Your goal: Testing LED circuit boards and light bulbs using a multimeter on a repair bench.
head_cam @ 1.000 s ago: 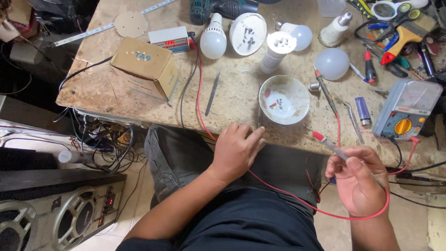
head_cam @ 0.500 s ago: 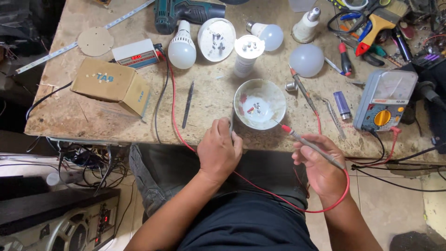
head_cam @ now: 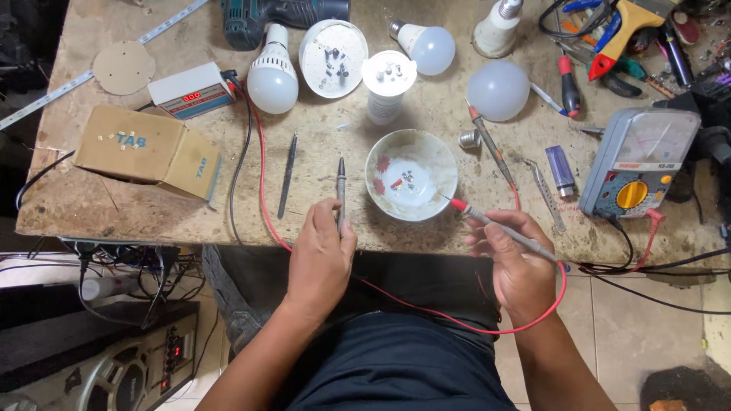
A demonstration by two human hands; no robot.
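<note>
Centrally, a black probe (head_cam: 340,190) is gripped by the left hand (head_cam: 320,255) beside the bowl (head_cam: 412,175); a red probe (head_cam: 499,228) is pinched in the right hand (head_cam: 518,266). Both seem light, stiff, best held mid-shaft.

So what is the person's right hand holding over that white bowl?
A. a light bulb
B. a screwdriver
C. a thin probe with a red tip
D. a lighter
C: the right hand grips a thin probe with a red tip, its point reaching the rim of the white bowl; a red wire trails from it.
</note>
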